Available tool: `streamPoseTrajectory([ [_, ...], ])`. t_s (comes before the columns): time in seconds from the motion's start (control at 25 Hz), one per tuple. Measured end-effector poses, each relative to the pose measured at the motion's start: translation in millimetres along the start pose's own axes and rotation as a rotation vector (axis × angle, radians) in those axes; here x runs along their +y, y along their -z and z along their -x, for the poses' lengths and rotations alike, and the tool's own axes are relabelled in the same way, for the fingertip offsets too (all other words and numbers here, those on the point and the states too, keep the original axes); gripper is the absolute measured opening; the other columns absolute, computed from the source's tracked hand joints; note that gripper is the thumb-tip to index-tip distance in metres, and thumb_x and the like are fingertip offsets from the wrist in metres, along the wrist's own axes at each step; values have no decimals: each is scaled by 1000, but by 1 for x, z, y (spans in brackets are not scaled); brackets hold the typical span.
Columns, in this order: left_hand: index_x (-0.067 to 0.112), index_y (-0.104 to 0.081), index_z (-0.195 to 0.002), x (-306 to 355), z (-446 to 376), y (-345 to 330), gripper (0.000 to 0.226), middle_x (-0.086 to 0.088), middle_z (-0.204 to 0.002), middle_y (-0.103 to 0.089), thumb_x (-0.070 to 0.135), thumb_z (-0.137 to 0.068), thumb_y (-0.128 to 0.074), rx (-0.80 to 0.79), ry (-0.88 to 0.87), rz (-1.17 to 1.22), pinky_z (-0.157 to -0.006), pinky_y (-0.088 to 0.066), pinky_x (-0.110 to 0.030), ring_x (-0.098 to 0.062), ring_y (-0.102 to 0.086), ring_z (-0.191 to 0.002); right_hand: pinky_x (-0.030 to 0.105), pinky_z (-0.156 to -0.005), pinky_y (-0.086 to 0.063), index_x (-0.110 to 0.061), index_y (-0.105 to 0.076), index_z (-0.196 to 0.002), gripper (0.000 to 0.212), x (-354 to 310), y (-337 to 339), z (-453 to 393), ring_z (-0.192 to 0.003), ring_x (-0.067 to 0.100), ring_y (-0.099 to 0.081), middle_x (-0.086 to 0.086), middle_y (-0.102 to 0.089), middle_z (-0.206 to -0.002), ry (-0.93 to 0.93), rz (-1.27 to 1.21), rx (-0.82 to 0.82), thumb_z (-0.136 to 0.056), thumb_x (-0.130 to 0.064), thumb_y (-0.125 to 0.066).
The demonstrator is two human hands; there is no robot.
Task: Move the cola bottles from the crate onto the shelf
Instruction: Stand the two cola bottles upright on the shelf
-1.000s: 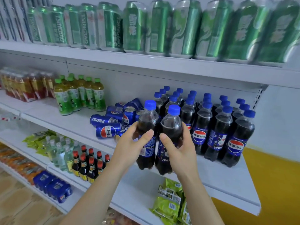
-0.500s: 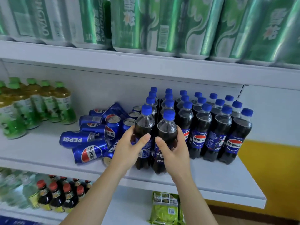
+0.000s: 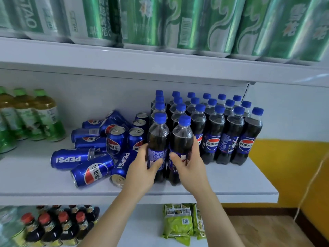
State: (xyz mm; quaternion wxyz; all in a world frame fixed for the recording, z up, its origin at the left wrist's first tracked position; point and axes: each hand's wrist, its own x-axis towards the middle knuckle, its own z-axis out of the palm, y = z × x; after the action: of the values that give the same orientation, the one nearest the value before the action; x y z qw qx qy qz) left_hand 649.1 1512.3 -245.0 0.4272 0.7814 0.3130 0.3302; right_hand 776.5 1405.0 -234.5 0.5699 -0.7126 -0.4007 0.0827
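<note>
White metal shelving fills our view, and on the middle shelf (image 3: pixel 231 177) we have a block of standing cola bottles (image 3: pixel 222 125) to the right and a jumble of blue cans (image 3: pixel 92 157) lying to the left. Our two bottles stand upright side by side at the front left corner of that block, long axes vertical, straight ahead of us. Our left hand (image 3: pixel 142 168) wraps the left bottle (image 3: pixel 157 139) at its label, thumb across the front, fingers curled behind. Our right hand (image 3: pixel 191 164) grips the right bottle (image 3: pixel 182 139) the same way, fingers reaching between it and the row beside it. Both bases look to be on or just above the shelf; we cannot tell which. Each hand is equally near its own bottle. We judge the coming move turns on the narrow gap to the neighbouring row on the right and the cans just beside our left hand. No crate is in view.
</note>
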Motion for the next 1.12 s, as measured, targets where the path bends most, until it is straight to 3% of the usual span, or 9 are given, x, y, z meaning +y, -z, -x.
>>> streamPoseTrajectory([
  [0.12, 37, -28, -151, -12, 9, -7, 72, 18, -132, -59, 29, -93, -69, -8, -3, -60, -91, -42, -23, -9, -59, -121, 28, -87, -52, -40, -20, -154, 83, 24, 0, 15, -106, 9, -65, -12, -65, -127, -51, 194, -85, -90, -27, -71],
  [0.28, 38, -23, -153, -18, 4, -13, 74, 11, -139, -59, 32, -94, -67, 7, 20, -114, -92, -45, -26, -15, -60, -122, 40, -87, -54, -40, -26, -149, 73, 41, -7, 22, -109, 18, -64, -11, -65, -128, -82, 274, -83, -91, -34, -70],
  [0.56, 33, -27, -150, -21, -4, -23, 71, 5, -139, -59, 33, -92, -68, 15, 48, -145, -92, -45, -29, -19, -58, -123, 38, -86, -53, -29, -30, -151, 70, 48, -11, 10, -111, 21, -63, -5, -61, -134, -80, 285, -58, -93, -35, -68],
  [0.8, 35, -24, -151, -26, -11, -26, 74, 4, -140, -59, 33, -92, -68, 14, 47, -136, -98, -48, -37, -21, -57, -125, 39, -87, -54, -26, -29, -152, 70, 54, -14, 4, -110, 22, -63, 0, -59, -136, -93, 282, -48, -94, -35, -68],
  [1.12, 31, -25, -153, -25, -15, -26, 73, 4, -142, -57, 33, -93, -67, -20, 45, -122, -101, -47, -37, -20, -56, -126, 38, -88, -54, -27, -31, -151, 68, 60, -14, 2, -111, 19, -62, -2, -58, -135, -79, 270, -32, -94, -38, -67],
])
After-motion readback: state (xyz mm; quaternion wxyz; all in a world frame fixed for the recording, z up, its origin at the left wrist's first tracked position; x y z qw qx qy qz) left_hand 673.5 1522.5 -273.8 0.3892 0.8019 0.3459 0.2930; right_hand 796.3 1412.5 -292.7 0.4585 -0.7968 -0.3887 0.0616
